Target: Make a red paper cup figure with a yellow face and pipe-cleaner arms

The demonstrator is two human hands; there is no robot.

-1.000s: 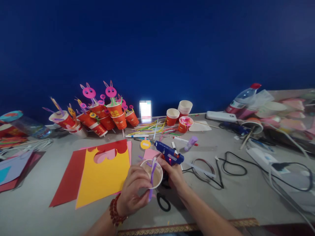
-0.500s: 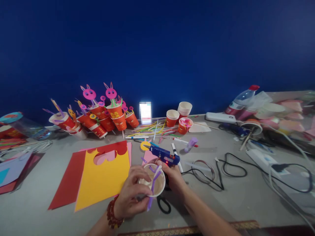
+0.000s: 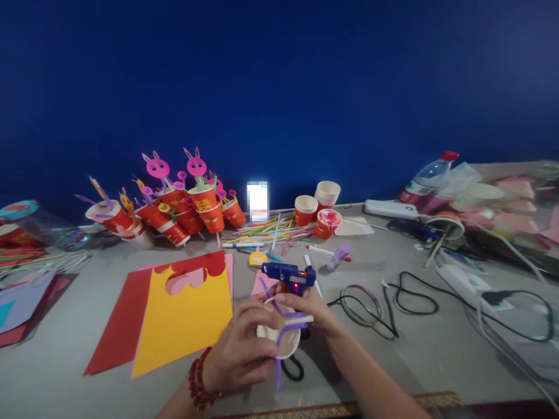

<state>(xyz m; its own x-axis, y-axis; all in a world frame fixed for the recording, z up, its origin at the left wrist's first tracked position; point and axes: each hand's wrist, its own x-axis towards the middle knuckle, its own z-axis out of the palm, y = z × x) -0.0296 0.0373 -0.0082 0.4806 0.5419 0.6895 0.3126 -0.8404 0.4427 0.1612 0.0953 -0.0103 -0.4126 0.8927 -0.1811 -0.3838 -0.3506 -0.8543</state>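
Beyond the grey table (image 3: 375, 366), a deep blue wall (image 3: 279, 87) faces you. Your left hand (image 3: 244, 346) pinches a paper cup (image 3: 288, 348) with a purple strip (image 3: 278, 375) at its near side; the cup's mouth opens between your left fingertips and your right wrist. Your right hand (image 3: 312, 308) has its fingers curled round the grip of a blue glue gun (image 3: 282, 272). The gun lies crosswise just past the cup, nozzle leftward, not toward the mouth. Whether your right fingertips touch the rim, you can't tell. Yellow paper (image 3: 183, 326) lies left of your left fingers.

Tilted cup (image 3: 288, 346), bent purple straws (image 3: 292, 327), glue gun (image 3: 286, 272)
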